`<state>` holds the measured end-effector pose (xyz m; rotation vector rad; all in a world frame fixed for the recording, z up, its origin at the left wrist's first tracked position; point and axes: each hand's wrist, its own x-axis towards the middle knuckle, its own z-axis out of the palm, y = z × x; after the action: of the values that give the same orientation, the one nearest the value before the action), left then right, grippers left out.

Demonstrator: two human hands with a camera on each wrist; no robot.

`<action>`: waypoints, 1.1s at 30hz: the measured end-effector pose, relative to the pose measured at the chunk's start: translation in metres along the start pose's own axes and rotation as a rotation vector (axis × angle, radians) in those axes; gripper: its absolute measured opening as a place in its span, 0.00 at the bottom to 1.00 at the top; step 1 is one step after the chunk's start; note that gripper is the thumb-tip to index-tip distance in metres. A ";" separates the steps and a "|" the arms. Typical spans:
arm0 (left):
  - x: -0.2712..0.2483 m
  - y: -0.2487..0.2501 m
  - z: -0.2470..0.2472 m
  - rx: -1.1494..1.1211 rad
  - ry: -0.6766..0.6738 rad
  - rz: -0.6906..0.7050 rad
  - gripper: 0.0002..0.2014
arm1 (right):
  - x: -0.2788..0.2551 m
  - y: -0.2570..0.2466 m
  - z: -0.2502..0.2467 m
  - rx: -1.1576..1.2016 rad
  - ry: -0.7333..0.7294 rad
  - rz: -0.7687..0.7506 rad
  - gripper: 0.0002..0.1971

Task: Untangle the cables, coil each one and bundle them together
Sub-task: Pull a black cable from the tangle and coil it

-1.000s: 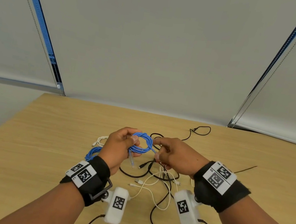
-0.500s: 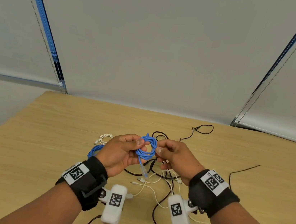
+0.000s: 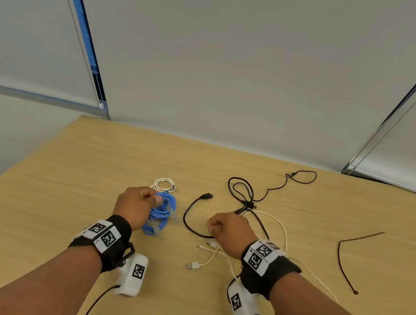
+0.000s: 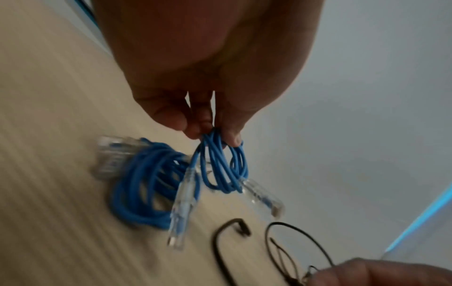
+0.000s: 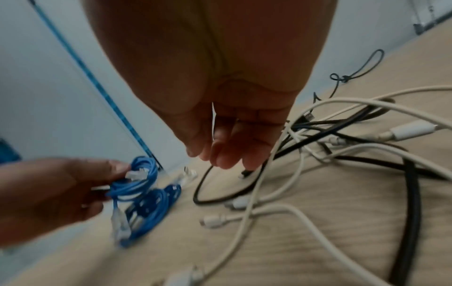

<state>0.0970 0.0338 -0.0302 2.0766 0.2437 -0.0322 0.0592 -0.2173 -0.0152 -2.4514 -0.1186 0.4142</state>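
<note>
The small coil of thin blue network cable (image 4: 223, 164) hangs from the left hand (image 3: 135, 205), pinched at its top between thumb and fingertips (image 4: 193, 127), its two clear plastic plugs dangling below the loops. It hangs just above a second, larger coil of the same blue cable (image 4: 144, 185) that lies flat on the pale wooden table (image 3: 65, 191); whether the two coils touch I cannot tell from the head view. Just beyond them lies a small coiled white cable (image 3: 164, 184).

To the right, the right hand (image 3: 228, 232) hovers low over the tangle of loose black and white cables (image 5: 342, 147), fingers curled downward. A black cable and a white one pass right at its fingertips, but whether it has hold of either I cannot tell. A black cable with a plug end (image 3: 194, 213) curves across the table between the two hands. Farther back sits a looped thin black cable (image 3: 243, 189), and well apart on the right lies a single black cable tie (image 3: 345, 254).

The table's left side and near edge offer open wood, as does the stretch behind the coils up to the grey roller blinds (image 3: 228, 54). Both wrist views are blurred, and the lower strands of the tangle run out of sight under the right wrist.
</note>
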 end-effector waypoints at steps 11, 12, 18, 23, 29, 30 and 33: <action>0.010 -0.003 0.000 0.279 0.063 0.056 0.15 | 0.020 0.000 0.041 -0.478 -0.028 -0.043 0.10; 0.008 0.002 0.002 0.273 0.060 0.141 0.17 | 0.018 -0.001 0.034 -0.465 0.011 -0.073 0.09; -0.007 0.053 0.029 0.221 -0.337 0.481 0.26 | -0.005 -0.018 -0.046 -0.181 0.237 -0.245 0.04; -0.012 0.108 0.039 -0.149 -0.341 0.419 0.08 | -0.030 -0.024 -0.112 0.098 0.445 -0.303 0.06; -0.026 0.152 0.034 -0.715 -0.501 0.360 0.10 | -0.043 -0.009 -0.158 0.180 0.425 -0.310 0.07; -0.028 0.157 0.033 -0.778 -0.519 0.348 0.10 | -0.045 -0.006 -0.161 0.142 0.411 -0.305 0.07; -0.038 0.168 0.033 -0.937 -0.572 0.298 0.10 | -0.050 0.001 -0.164 0.058 0.398 -0.282 0.07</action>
<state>0.0939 -0.0806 0.1028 1.0859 -0.3522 -0.2719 0.0647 -0.3229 0.1194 -2.3629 -0.2735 -0.1910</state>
